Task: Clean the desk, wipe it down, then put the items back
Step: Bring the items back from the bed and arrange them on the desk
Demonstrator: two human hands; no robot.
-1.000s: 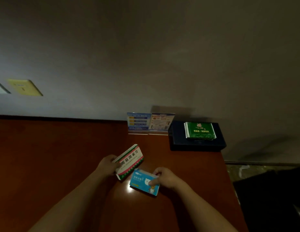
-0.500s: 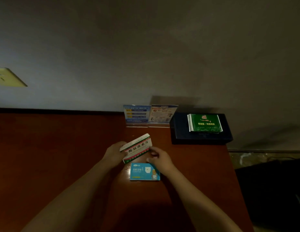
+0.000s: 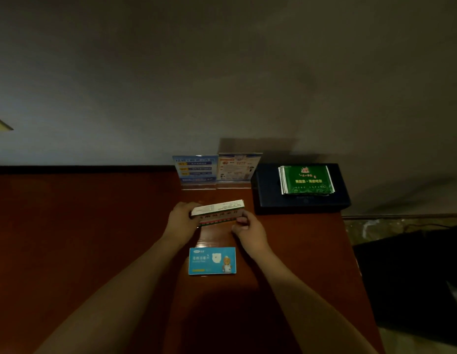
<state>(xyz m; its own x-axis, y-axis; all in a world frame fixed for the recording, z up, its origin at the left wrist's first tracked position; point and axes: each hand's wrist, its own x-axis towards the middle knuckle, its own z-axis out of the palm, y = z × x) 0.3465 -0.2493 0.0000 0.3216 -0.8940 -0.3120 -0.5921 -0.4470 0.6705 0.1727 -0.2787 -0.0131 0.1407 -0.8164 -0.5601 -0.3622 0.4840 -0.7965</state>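
- Desk (image 3: 69,238): bare red-brown top to the left of my left arm. I can't tell from here whether it's been wiped; light is dim.
- Dark box (image 3: 298,203): beyond my right hand, against the wall, green packets (image 3: 306,178) stacked on top. Same spot as a second ago.
- Leaflet stands (image 3: 217,168): straight ahead of both hands at the wall, unchanged.
- Blue box (image 3: 212,260): lies flat between my forearms, nearer me than both hands. A second ago my right hand was on it; now it's let go and squared up to the desk edge. Counts as placed.
- White box (image 3: 218,212): was tilted in my left hand alone, now level and further out, held from both ends.
- Left hand (image 3: 180,221): fingers curled round the left end of the white box.
- Right hand (image 3: 249,229): moved from the blue box, now pinching the right end of the white box.
- Read: this looks like the put-back phase. The white box probably goes down next, ahead of the blue one and short of the stands.
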